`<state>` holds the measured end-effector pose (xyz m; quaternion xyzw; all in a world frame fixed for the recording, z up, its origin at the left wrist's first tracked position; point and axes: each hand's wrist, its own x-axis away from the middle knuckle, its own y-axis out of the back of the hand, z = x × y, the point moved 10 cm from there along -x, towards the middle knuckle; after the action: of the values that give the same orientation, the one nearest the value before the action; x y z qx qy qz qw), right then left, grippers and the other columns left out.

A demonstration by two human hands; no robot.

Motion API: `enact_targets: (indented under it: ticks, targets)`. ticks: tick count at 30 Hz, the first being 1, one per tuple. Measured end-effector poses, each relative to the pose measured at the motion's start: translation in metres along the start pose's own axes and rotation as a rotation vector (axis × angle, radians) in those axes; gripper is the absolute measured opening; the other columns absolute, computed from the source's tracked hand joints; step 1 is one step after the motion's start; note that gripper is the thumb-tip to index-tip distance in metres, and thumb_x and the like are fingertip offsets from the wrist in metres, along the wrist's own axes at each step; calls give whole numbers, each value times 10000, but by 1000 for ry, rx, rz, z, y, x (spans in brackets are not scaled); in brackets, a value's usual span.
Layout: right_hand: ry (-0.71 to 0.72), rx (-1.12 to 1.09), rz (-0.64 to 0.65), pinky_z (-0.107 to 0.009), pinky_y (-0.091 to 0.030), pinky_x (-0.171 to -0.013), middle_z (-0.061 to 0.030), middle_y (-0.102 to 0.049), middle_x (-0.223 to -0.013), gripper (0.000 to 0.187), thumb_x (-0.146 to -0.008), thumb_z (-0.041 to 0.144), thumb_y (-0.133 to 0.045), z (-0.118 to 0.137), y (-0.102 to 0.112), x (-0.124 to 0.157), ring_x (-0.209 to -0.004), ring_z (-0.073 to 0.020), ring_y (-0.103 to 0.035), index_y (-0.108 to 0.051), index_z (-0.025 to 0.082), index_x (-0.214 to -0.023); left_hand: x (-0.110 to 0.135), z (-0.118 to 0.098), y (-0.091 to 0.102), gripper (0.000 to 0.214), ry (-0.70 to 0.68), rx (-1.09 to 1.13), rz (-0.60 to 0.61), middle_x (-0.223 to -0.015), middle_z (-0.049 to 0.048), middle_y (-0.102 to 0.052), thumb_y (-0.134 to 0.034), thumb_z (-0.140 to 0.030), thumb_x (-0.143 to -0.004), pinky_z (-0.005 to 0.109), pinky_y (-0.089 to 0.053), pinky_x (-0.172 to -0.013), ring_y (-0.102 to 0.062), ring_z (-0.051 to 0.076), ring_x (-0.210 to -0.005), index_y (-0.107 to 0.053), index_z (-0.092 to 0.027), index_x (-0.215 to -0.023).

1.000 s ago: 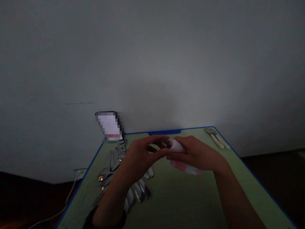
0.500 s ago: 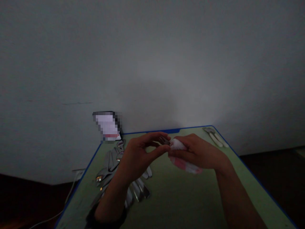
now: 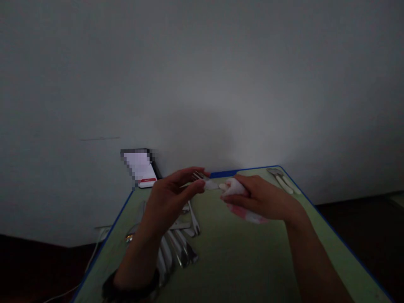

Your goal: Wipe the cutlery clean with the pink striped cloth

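A fork (image 3: 211, 184) is held level above the table, its metal tines pointing left. My left hand (image 3: 172, 195) is closed on the tine end, pinching it between thumb and fingers. My right hand (image 3: 261, 195) grips a pink-and-white cloth (image 3: 236, 188), bunched around the fork's pale handle. Part of that handle shows just left of the cloth; the rest is hidden. Beneath my left forearm lies a pile of loose metal cutlery (image 3: 181, 248), partly covered by the arm.
Cutlery with white handles (image 3: 285, 184) lies at the table's far right corner. A phone (image 3: 148, 183), its screen mostly blurred out, leans at the far left corner. The green table (image 3: 240, 256) has a blue edge and meets a grey wall (image 3: 202, 84). A white cable (image 3: 91, 256) hangs at left.
My left hand has moved left and the fork has slid with it, so more of the fork shows outside the cloth. My right hand stays nearly in place.
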<state>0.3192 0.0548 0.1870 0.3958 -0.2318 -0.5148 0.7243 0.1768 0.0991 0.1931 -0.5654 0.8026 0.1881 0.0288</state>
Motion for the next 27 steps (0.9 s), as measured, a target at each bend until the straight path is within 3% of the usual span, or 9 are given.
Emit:
enact_targets:
  ticks: [4,6,9,11,13,19,27]
  targets:
    - [15,64,27,-252,-330,-613,-28,-611,-774,349,-801,504,-510,6,-4,0,-673,-132,-510,-574,169,-877,7,17,-18,282,139,-58,236,-623,-24,-611,-519,-324,-837,157,-403,-387,-492,69,-422,-562,-176,-1074]
    - [13,85,55,-248,-320,-596,-22,-606,-750,338,-789,503,-528,7,-8,0,-659,-130,-506,-573,172,-845,12,25,-24,264,191,-116,330,-567,-38,-570,-466,-355,-861,147,-340,-353,-446,63,-393,-583,-169,-1007]
    - [8,92,82,-241,-305,-571,-18,-597,-726,351,-781,519,-530,7,-13,-1,-640,-125,-501,-567,172,-809,13,25,-25,352,178,-224,357,-526,-29,-545,-386,-395,-887,153,-337,-385,-443,67,-415,-609,-154,-760]
    - [2,89,92,-243,-311,-582,-26,-603,-741,368,-789,534,-511,8,-17,-1,-656,-131,-508,-569,171,-821,13,22,-26,377,165,-279,352,-487,-40,-519,-375,-403,-887,153,-327,-385,-424,65,-395,-574,-157,-682]
    - [-5,86,93,-248,-318,-597,-36,-610,-759,377,-811,537,-476,9,-22,-3,-676,-138,-515,-565,172,-836,11,18,-27,322,148,-300,326,-470,-55,-509,-404,-403,-876,152,-327,-387,-423,66,-382,-560,-165,-723]
    - [13,-25,103,-233,-325,-566,-18,-601,-726,346,-854,498,-421,9,-29,-9,-622,-115,-504,-539,173,-846,3,7,-17,258,39,-307,149,-445,-68,-464,-455,-384,-861,152,-319,-407,-431,75,-404,-569,-173,-767]
    - [26,-225,214,-203,-364,-531,2,-599,-727,288,-844,442,-463,-3,-24,1,-595,-91,-500,-541,166,-876,1,20,26,255,124,-181,-49,-440,-68,-388,-536,-402,-809,158,-241,-358,-336,70,-387,-601,-166,-737]
